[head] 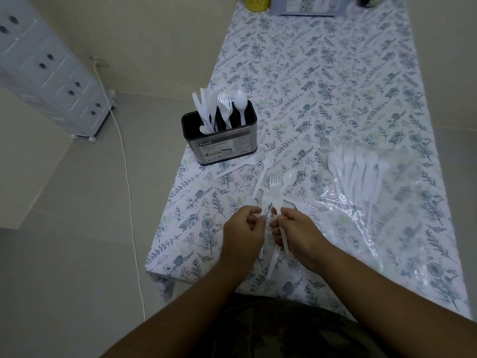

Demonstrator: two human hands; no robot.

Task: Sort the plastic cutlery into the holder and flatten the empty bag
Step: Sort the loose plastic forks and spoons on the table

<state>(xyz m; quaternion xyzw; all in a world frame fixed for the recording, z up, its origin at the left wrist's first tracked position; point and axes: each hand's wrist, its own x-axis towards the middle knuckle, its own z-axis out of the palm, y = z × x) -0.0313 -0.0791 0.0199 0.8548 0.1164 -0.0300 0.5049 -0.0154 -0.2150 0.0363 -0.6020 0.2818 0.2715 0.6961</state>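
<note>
Both hands, left hand (pixel 244 229) and right hand (pixel 296 232), are pinching white forks (pixel 274 188); holder (pixel 220 142) is standing at eleven o'clock.

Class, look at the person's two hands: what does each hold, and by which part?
Right hand grips white plastic forks by their handles. Left hand pinches at the same bunch; its exact hold cannot be told.

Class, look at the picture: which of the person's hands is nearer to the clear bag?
The right hand. It sits just left of the bag's near edge, gripping forks. The left hand is farther left, beyond the right one.
</note>
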